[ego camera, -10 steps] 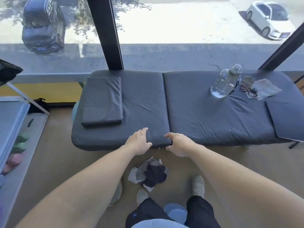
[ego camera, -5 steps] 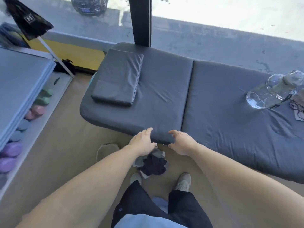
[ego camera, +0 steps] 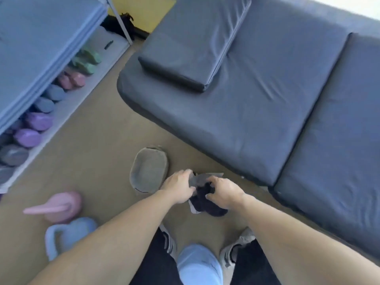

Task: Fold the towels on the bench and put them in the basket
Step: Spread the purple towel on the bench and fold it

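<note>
Both hands are down at the towels point(ego camera: 205, 199), a small crumpled heap on the floor just near of the bench point(ego camera: 257, 103). The left hand point(ego camera: 179, 187) lies on the grey towel at the heap's left edge, fingers bent over the cloth; whether it actually grips cannot be told. The right hand point(ego camera: 225, 194) has thumb and fingers curled into the dark, fuzzy towel, pinching a fold of it. Grey cloth: flat weave, pale, one corner sticking out toward the bench. Dark cloth: near black, pile-like, bunched.

Basket point(ego camera: 149, 169): oval, grey, soft felt-like wall, shallow, dark inside. It sits on the floor just left of the heap, touching or nearly touching the left hand.

Bench: two padded sections in dark grey, smooth, wrinkled covering, rounded corner, a seam between sections. A flat rectangular cushion point(ego camera: 193, 44) of the same material lies on the far left section.

Floor: matte tan. Near left, a pink kettlebell point(ego camera: 59, 206) and a pale blue kettlebell point(ego camera: 67, 235), both blurred. Far left, a rack holds stacked blue mats point(ego camera: 37, 46) above a row of dumbbells point(ego camera: 41, 114) in green, pink, blue, purple and grey, matte-coated.

No legible writing or labels.
</note>
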Available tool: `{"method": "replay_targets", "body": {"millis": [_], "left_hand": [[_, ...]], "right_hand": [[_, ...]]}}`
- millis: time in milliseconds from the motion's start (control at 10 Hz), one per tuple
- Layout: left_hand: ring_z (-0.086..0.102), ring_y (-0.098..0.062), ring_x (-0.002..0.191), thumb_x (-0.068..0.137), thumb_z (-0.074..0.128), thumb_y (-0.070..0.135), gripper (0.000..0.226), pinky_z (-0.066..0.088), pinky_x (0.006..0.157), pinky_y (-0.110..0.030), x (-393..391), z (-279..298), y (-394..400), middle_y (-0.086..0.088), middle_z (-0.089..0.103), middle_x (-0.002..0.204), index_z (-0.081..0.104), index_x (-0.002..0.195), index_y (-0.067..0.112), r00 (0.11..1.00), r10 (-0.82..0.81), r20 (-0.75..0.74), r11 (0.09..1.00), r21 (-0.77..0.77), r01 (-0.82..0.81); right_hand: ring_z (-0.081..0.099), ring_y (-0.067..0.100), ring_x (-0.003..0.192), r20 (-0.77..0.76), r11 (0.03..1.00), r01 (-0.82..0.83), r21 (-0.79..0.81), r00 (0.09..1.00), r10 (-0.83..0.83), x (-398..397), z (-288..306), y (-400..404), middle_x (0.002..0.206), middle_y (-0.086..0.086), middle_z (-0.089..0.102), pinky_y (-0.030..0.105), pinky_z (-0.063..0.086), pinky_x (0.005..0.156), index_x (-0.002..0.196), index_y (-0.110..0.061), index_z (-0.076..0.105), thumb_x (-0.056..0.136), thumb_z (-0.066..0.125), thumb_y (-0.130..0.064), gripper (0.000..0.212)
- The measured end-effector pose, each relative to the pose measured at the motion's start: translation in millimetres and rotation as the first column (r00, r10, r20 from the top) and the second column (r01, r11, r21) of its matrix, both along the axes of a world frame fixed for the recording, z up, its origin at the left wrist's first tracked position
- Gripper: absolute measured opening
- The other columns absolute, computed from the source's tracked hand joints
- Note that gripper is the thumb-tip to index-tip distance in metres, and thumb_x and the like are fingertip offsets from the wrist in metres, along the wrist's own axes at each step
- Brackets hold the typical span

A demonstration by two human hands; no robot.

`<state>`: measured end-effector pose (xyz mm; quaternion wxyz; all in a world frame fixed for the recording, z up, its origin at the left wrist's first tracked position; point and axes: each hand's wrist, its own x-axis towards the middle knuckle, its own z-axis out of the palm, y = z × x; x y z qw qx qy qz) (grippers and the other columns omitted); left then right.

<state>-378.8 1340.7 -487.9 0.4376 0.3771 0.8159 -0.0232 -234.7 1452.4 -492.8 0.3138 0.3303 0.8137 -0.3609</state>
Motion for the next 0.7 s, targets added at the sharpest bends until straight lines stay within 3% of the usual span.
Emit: {"method": "replay_targets", "body": {"millis": [100,200,300,400,500,600,700], "left_hand": [[0.046,-0.033,0.137,0.096,0.058,0.037,0.063,0.042,0.109,-0.043,-4,-74,-20,-0.012,0.044,0.152,0.035,0.152,0.019,0.998,0.008,0.057,0.997,-0.079,-0.003],[0.054,-0.033,0.128,0.095,0.057,0.042,0.059,0.047,0.102,-0.042,-14,-135,-20,-0.010,0.050,0.147,0.041,0.149,0.022,0.996,-0.031,0.079,0.995,-0.095,0.038],[0.051,-0.029,0.133,0.097,0.057,0.040,0.059,0.045,0.101,-0.035,-33,-193,-10,-0.004,0.044,0.154,0.039,0.151,0.024,0.993,-0.108,0.047,0.990,-0.090,0.112],[0.051,-0.025,0.135,0.096,0.057,0.044,0.062,0.044,0.106,-0.034,-51,-246,-4,-0.001,0.041,0.157,0.038,0.152,0.025,0.995,-0.094,0.025,0.989,-0.111,0.097],[0.055,-0.025,0.129,0.093,0.060,0.048,0.062,0.046,0.106,-0.038,-63,-293,-3,-0.001,0.049,0.151,0.044,0.148,0.026,0.995,-0.099,0.016,0.983,-0.155,0.101],[0.057,-0.023,0.119,0.095,0.060,0.043,0.055,0.046,0.102,-0.032,-56,-313,12,-0.001,0.053,0.146,0.052,0.143,0.019,0.978,-0.202,0.051,0.952,-0.224,0.208],[0.056,-0.023,0.100,0.095,0.060,0.036,0.042,0.048,0.087,-0.034,-36,-320,33,-0.004,0.065,0.121,0.066,0.126,0.009,0.951,-0.296,0.087,0.931,-0.197,0.307]], "right_hand": [[0.054,0.025,0.126,0.038,0.995,-0.102,0.000,0.994,0.102,-3,-80,-14,0.137,0.005,0.059,0.033,0.043,0.104,0.143,-0.021,0.051,0.075,0.047,-0.060,0.078],[0.053,0.005,0.094,0.233,0.981,0.112,-0.159,0.970,-0.073,-5,-151,-21,0.112,-0.011,0.061,0.025,0.044,0.082,0.134,-0.015,0.060,0.092,0.056,-0.016,0.042],[0.060,0.016,0.102,0.159,0.978,0.199,-0.056,0.969,-0.188,0,-242,-20,0.111,-0.010,0.062,0.035,0.053,0.088,0.118,-0.027,0.066,0.082,0.056,-0.031,0.038],[0.057,0.025,0.121,0.034,0.995,-0.040,0.088,0.999,0.037,-13,-282,-17,0.131,-0.001,0.059,0.038,0.049,0.100,0.139,-0.028,0.052,0.085,0.062,-0.038,0.056],[0.055,0.026,0.124,0.045,1.000,-0.020,0.024,0.999,0.019,-15,-323,-20,0.137,0.002,0.056,0.039,0.047,0.100,0.141,-0.026,0.050,0.082,0.071,-0.041,0.064],[0.056,0.024,0.124,0.062,0.995,-0.093,0.019,0.994,0.092,-9,-354,-23,0.135,-0.002,0.058,0.041,0.047,0.102,0.136,-0.032,0.054,0.073,0.076,-0.050,0.070],[0.059,0.026,0.120,0.057,0.995,-0.094,0.041,0.994,0.092,-6,-368,-22,0.128,-0.001,0.061,0.040,0.049,0.098,0.131,-0.031,0.059,0.075,0.076,-0.042,0.060]]}}
